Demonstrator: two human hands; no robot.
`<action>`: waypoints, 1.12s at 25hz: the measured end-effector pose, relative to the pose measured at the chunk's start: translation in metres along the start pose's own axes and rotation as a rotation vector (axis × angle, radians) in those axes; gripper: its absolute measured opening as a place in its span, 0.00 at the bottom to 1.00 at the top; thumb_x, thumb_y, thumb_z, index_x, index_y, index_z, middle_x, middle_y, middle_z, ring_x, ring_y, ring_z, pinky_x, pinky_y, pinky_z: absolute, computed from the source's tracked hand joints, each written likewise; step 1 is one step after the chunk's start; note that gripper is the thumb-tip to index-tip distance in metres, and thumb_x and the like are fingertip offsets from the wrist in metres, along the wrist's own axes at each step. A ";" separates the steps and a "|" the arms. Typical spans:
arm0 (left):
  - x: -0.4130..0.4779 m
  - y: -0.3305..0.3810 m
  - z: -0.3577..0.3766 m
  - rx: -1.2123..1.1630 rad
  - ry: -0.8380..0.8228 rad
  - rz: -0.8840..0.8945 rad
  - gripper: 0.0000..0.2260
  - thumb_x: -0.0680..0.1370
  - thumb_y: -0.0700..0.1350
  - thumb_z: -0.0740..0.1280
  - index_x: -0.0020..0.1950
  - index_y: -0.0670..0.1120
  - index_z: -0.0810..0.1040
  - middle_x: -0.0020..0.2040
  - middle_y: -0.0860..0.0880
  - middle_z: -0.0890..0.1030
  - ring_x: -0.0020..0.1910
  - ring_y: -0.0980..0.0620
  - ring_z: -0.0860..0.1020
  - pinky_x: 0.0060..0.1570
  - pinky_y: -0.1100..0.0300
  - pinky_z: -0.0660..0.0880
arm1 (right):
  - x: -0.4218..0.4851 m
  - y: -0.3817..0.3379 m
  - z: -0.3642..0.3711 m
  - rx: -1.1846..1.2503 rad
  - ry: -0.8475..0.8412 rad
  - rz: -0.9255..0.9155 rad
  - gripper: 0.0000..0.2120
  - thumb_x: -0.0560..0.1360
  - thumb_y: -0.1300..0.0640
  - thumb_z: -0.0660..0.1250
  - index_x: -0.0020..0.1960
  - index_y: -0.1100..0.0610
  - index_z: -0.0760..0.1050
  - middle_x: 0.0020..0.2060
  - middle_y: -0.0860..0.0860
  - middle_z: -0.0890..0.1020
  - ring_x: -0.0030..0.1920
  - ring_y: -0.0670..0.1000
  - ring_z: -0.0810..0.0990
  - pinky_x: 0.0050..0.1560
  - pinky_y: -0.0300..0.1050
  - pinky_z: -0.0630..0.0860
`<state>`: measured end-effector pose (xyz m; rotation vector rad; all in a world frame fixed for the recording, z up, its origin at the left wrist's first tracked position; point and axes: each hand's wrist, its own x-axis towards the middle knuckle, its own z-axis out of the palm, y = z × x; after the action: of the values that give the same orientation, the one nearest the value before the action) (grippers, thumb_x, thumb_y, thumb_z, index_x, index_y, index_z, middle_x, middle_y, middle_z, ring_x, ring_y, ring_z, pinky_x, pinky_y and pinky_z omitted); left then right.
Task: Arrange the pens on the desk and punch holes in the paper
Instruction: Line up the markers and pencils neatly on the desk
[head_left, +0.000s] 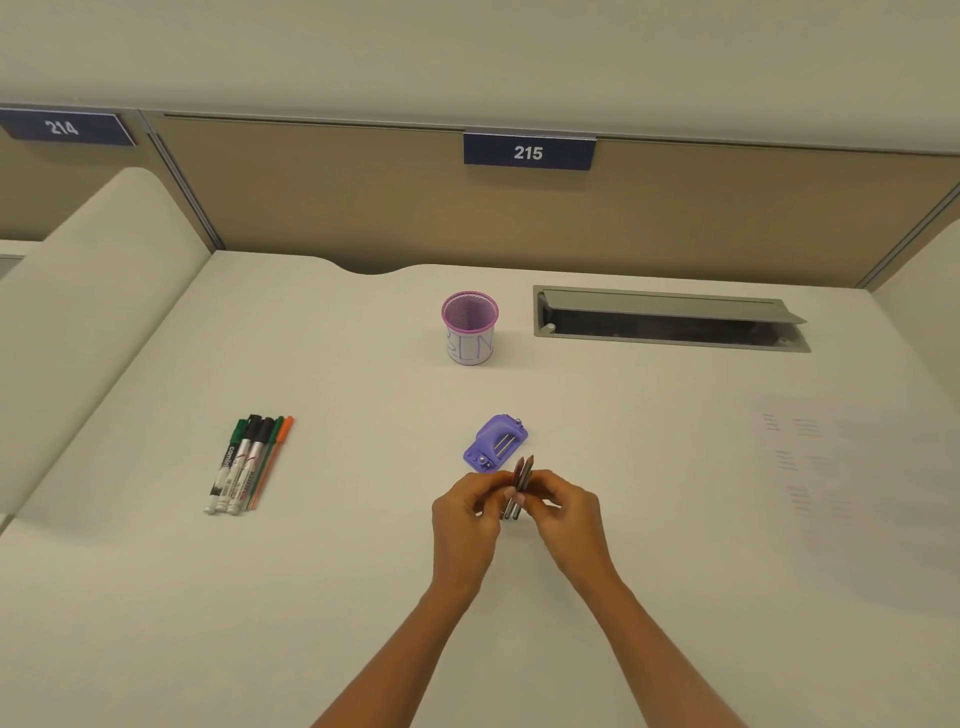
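Both hands meet at the middle of the desk around a small bundle of dark pens (521, 480), tips pointing away from me. My left hand (465, 512) pinches the bundle from the left, my right hand (563, 506) from the right. Just beyond the pen tips lies a purple hole punch (496, 441). A row of several markers and pens (249, 462) lies side by side on the left of the desk. A printed sheet of paper (841, 483) rests flat at the right. A pink mesh pen cup (470, 327) stands upright further back, with nothing showing inside.
A grey cable tray (670, 319) with its lid raised is sunk into the desk at the back right. Beige partition panels (363, 197) with number plates 214 and 215 wall the back. A curved side divider (88, 291) rises on the left.
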<state>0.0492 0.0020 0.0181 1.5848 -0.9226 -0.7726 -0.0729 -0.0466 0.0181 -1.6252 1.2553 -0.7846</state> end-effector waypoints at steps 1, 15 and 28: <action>-0.002 -0.002 -0.001 0.022 0.004 0.031 0.12 0.75 0.35 0.67 0.49 0.50 0.84 0.45 0.57 0.85 0.46 0.56 0.83 0.45 0.69 0.77 | -0.004 0.003 0.003 -0.009 0.004 -0.017 0.10 0.74 0.61 0.70 0.46 0.46 0.81 0.40 0.35 0.84 0.44 0.39 0.83 0.45 0.25 0.75; 0.007 -0.018 -0.024 -0.015 0.084 -0.089 0.11 0.75 0.38 0.69 0.47 0.55 0.84 0.44 0.57 0.86 0.44 0.59 0.84 0.44 0.69 0.77 | -0.003 0.005 0.047 0.004 0.054 -0.020 0.07 0.75 0.60 0.70 0.51 0.53 0.83 0.38 0.39 0.84 0.41 0.40 0.83 0.41 0.26 0.76; 0.015 -0.026 -0.064 -0.002 0.094 -0.044 0.13 0.75 0.37 0.68 0.49 0.56 0.84 0.45 0.58 0.86 0.46 0.58 0.84 0.48 0.65 0.79 | 0.003 -0.012 0.080 -0.060 0.048 -0.113 0.08 0.75 0.63 0.69 0.52 0.54 0.82 0.39 0.34 0.82 0.41 0.39 0.83 0.43 0.26 0.76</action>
<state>0.1153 0.0223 0.0049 1.6310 -0.8208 -0.7228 0.0032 -0.0265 -0.0017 -1.7470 1.2399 -0.8675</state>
